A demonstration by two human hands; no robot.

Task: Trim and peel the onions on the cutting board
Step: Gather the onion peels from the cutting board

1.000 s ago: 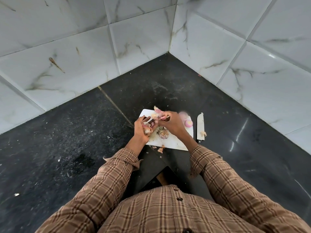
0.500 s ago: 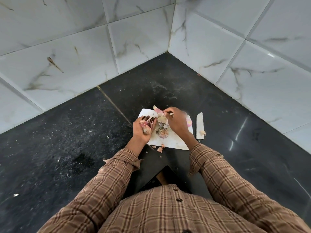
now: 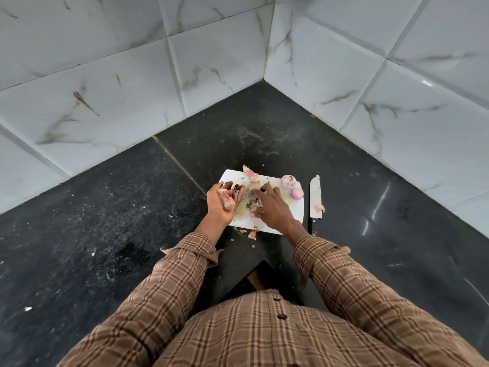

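A white cutting board [image 3: 291,215] lies on the black counter near the corner. Two peeled pink onions [image 3: 288,180] [image 3: 297,193] sit at its far right corner. My left hand [image 3: 223,203] is palm up at the board's left edge, cupped around a bunch of pink and brown onion peels [image 3: 227,198]. My right hand [image 3: 270,206] lies palm down on the board with fingers spread over loose peel scraps [image 3: 250,202]. More peel [image 3: 250,174] rests at the board's far edge.
A white-bladed knife [image 3: 315,197] lies on the counter right of the board, a peel scrap on it. Small peel bits [image 3: 252,233] lie on the counter at the board's near edge. Marble-tiled walls meet in a corner behind the black counter [image 3: 105,221].
My right hand has come down from the raised peel onto the board and spread its fingers over the scraps. My left hand has turned more palm up with the peels in it.
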